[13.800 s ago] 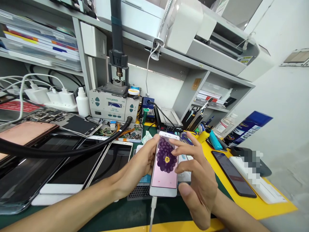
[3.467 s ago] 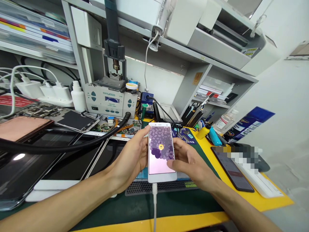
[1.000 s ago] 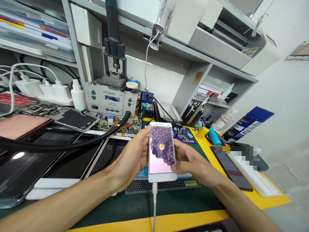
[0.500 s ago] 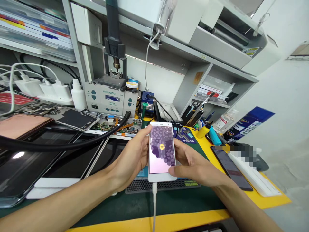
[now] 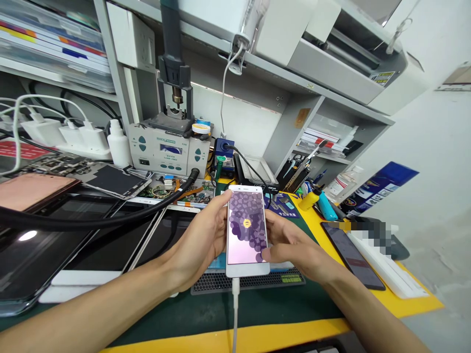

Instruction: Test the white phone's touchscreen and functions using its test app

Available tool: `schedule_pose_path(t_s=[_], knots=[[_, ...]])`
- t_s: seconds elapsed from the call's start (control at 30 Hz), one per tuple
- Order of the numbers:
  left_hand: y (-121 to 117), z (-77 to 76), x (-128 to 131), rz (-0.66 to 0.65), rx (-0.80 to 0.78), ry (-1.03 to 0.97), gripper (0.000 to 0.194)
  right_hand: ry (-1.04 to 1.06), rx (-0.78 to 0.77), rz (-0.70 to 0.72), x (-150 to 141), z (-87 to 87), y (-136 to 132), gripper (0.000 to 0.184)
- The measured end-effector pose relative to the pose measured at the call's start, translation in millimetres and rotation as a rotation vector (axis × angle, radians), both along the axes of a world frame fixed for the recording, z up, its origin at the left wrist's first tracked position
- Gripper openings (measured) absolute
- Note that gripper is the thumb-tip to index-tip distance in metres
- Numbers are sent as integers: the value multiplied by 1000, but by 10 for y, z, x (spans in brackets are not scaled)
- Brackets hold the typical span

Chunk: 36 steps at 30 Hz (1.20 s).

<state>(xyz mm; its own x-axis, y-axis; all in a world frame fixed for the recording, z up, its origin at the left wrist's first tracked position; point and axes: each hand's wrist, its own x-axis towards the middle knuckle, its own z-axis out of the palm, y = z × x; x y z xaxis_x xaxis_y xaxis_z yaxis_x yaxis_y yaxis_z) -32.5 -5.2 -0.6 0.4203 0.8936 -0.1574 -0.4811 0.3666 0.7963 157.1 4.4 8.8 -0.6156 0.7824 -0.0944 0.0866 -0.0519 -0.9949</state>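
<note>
A white smartphone (image 5: 247, 268) is held upright above the bench, screen facing me. Dark purple circles cover much of its pink screen, around a small yellow icon. My left hand (image 5: 208, 235) is closed round its left side, thumb along the upper edge, fingers behind. My right hand (image 5: 296, 245) holds the right side, with its fingers partly hidden behind the phone and its thumb tip on the lower right of the screen. Into the bottom edge runs a white charging cable (image 5: 236, 299), which hangs toward the front of the bench.
Several phones and tablets (image 5: 99, 250) lie at the left, crossed by a thick black hose (image 5: 110, 223). Behind stands a hot-air rework station (image 5: 162, 147). A dark tablet (image 5: 351, 255) and bottles (image 5: 327, 208) are at the right. A perforated black mat (image 5: 253, 282) lies under the phone.
My right thumb has shifted slightly up from the bottom bezel onto the screen's lower right corner, where another purple circle shows. The phone and my left hand have not moved.
</note>
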Motion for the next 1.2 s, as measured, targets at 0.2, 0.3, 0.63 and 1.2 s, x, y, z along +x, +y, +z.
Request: schedule_pose_path(t_s=[0.2, 0.3, 0.63, 1.2], knots=[[-8, 3, 10, -7, 10, 0, 55, -20, 30, -25, -34, 0, -15, 61], [-10, 13, 16, -11, 2, -1, 57, -33, 41, -25, -42, 18, -27, 61], [-27, 13, -4, -12, 6, -5, 57, 8, 19, -10, -7, -10, -15, 60], [-23, 5, -6, -36, 8, -37, 54, -127, 146, -110, -73, -28, -97, 47]])
